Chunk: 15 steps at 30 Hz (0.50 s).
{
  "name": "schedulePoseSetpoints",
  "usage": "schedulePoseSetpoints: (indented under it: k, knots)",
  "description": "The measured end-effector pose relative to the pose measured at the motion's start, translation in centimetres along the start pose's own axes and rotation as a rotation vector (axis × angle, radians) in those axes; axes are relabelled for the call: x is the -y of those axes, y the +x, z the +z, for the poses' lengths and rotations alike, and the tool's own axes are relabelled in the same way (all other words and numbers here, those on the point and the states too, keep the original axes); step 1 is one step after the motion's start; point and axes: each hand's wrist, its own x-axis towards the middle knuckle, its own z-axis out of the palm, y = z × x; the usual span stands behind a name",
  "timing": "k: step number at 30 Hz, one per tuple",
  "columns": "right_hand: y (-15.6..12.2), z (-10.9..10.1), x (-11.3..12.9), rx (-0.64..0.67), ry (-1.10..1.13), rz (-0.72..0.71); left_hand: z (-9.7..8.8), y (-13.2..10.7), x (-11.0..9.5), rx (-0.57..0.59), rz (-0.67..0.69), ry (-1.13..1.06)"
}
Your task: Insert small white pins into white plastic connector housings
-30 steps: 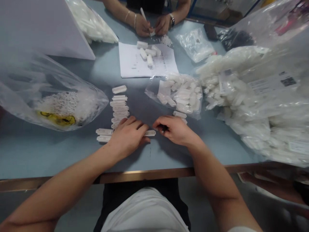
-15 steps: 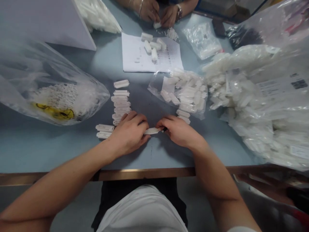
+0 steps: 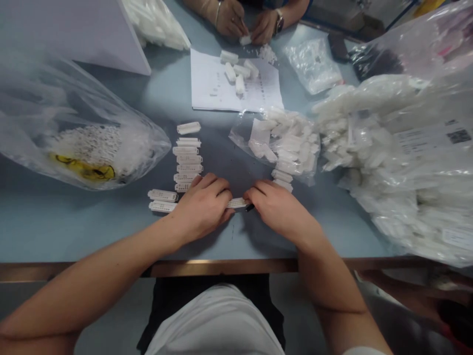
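My left hand is closed around the left end of a white plastic connector housing, whose face shows rows of small holes. My right hand is pinched at the housing's right end, its fingertips by a small black object that pokes out beneath them; its kind is unclear. Beside my left hand lies a column of similar white housings. Two more housings rest left of my wrist. A pair of white housings sits just beyond my right hand.
An opened clear bag of white housings lies ahead. Large filled bags crowd the right; a bag of small white parts is at left. Across the table, a co-worker's hands work above paper sheets holding several white pieces.
The whole view has shifted slightly. Both hands stay at the connector housing, and the black object by my right fingertips now points lower. The co-worker's hands remain at a small white piece.
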Motion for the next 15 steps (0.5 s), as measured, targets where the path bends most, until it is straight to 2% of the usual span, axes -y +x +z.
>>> schedulePoseSetpoints:
  k: [4,7,11,15]
  knots:
    - [-0.1,-0.1,0.5,-0.028,-0.083,-0.032,0.0,0.0,-0.2,-0.007,0.030,0.029]
    - [0.1,0.0,0.5,-0.020,-0.046,-0.020,0.2,0.1,-0.2,-0.016,0.041,0.053]
    - [0.4,0.5,-0.5,0.012,0.127,0.037,0.3,0.0,-0.1,-0.007,0.049,0.066]
    - [0.6,1.1,-1.8,-0.014,0.346,0.046,0.4,0.0,0.0,0.001,0.029,0.079]
